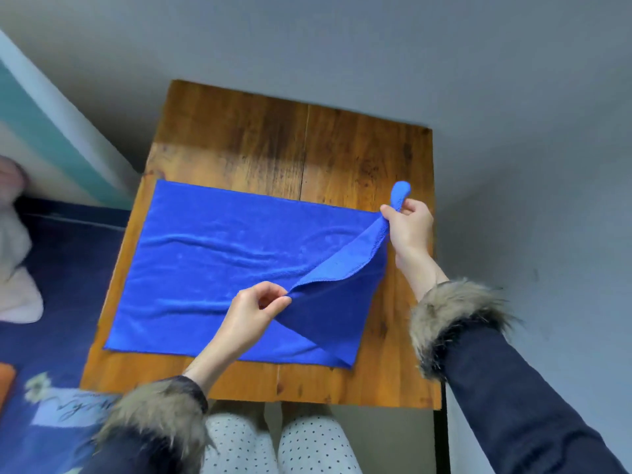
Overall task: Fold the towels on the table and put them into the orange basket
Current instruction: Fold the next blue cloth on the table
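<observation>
A dark blue printed bedcover (65, 268) lies left of the table, with a white cloth (15, 268) on it.

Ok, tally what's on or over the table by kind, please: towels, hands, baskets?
Blue towel: 1
Hands: 2, left hand and right hand, each pinching the towel
Orange basket on the table: 0
Total: 3

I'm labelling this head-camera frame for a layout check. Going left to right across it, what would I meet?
White cloth at the left edge → blue bedding → wooden table with the blue towel → left hand pinching the towel → right hand pinching its lifted corner → grey floor.
</observation>
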`<state>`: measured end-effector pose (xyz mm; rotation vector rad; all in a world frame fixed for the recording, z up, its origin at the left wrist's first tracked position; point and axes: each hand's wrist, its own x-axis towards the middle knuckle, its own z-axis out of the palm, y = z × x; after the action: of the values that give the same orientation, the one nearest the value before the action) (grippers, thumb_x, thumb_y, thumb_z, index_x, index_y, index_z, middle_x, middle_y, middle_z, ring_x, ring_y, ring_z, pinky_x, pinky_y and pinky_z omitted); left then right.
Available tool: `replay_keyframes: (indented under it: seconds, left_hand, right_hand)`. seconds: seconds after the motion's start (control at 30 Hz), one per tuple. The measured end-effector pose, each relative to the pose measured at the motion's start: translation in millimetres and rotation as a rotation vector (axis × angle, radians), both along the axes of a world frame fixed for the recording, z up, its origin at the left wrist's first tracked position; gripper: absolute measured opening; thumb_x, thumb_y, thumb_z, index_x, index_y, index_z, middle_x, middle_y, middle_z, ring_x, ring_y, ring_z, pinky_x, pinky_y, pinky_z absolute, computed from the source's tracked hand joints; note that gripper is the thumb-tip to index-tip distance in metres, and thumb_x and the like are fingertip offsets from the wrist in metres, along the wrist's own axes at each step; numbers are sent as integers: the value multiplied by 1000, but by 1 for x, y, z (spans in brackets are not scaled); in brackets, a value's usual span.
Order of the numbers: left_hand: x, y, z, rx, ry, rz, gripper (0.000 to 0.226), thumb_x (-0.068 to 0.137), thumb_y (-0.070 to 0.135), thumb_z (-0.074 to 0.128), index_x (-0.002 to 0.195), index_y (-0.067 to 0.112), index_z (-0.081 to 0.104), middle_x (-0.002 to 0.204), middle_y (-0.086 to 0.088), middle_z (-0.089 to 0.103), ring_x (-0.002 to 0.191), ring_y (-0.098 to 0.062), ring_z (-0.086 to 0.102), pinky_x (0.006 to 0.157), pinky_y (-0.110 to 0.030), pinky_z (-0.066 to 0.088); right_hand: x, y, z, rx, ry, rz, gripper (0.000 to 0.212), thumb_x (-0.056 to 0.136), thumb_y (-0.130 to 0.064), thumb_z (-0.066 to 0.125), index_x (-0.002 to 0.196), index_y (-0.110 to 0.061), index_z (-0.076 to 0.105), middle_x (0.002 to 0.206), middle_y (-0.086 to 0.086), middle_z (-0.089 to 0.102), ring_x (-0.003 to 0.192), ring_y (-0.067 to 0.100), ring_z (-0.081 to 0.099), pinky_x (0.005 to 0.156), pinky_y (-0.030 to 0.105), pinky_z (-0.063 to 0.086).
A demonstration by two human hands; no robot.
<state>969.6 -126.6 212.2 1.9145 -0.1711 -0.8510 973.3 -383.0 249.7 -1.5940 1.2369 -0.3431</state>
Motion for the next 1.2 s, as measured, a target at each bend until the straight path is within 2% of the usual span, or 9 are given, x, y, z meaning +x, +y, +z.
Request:
replay_keyframes:
  seconds: [0.13,0.3,0.43,0.53,0.63,0.7,0.83,1.03,1.2]
  left_hand:
    - [16,67,12,-48,-18,124,11,87,13,64,76,16,63,66,17,64,63,0,56,63,-16,45]
    - [32,130,20,-36,-28,232,7,88,13,62,81,13,64,75,4,67,68,-3,60,66,-17,48]
    - [45,182,19,8,-55,391,6,88,12,61,83,11,64,79,2,66,66,1,58,65,-9,46]
    - [48,218,0,111,-32,517,5,87,14,61,83,14,65,82,4,65,74,-7,59,68,-13,45]
    - [46,238,-29,239,35,602,6,87,15,60,88,13,65,88,0,66,86,-18,60,77,-26,46]
    - [46,242,-50,324,74,631,12,87,12,58,96,9,64,94,-7,66,87,-19,57,79,-26,41]
    - [50,240,-82,388,152,593,35,85,10,56,120,8,52,119,-13,57,108,-25,53,90,-31,38]
    - [36,215,-93,386,90,476,63,86,12,60,140,8,28,135,-16,34,129,-30,33,103,-32,28]
    - [27,205,-102,562,-41,359,64,89,21,56,144,12,25,132,-15,34,124,-32,35,100,-37,31]
  right_hand:
    - [40,61,25,-131,-2,184,33,85,-15,65,115,-7,55,92,0,57,87,15,57,75,23,43]
    - [88,133,34,-194,19,382,25,85,-18,63,108,-10,56,78,-14,47,89,14,53,78,24,42]
    - [127,197,22,-163,53,519,18,84,-18,63,98,-13,54,86,-5,53,91,20,57,81,31,48]
    - [150,235,8,-113,59,596,17,84,-20,64,92,-14,49,83,-7,51,94,23,59,82,38,53]
    - [159,259,-13,67,69,620,20,88,-20,59,102,-9,50,99,2,55,82,18,60,74,32,55]
    - [157,265,-34,54,145,675,30,89,-24,56,114,-7,52,106,3,56,90,18,61,84,36,54]
    - [142,255,-72,-184,437,940,42,93,-26,50,131,-8,46,126,6,54,113,22,52,93,26,39]
    - [122,210,-116,-527,719,1235,56,96,-29,45,145,-9,27,152,14,23,140,32,18,111,44,23]
    - [127,187,-129,-463,815,1271,59,98,-42,35,149,-20,15,158,5,1,145,29,2,114,50,17]
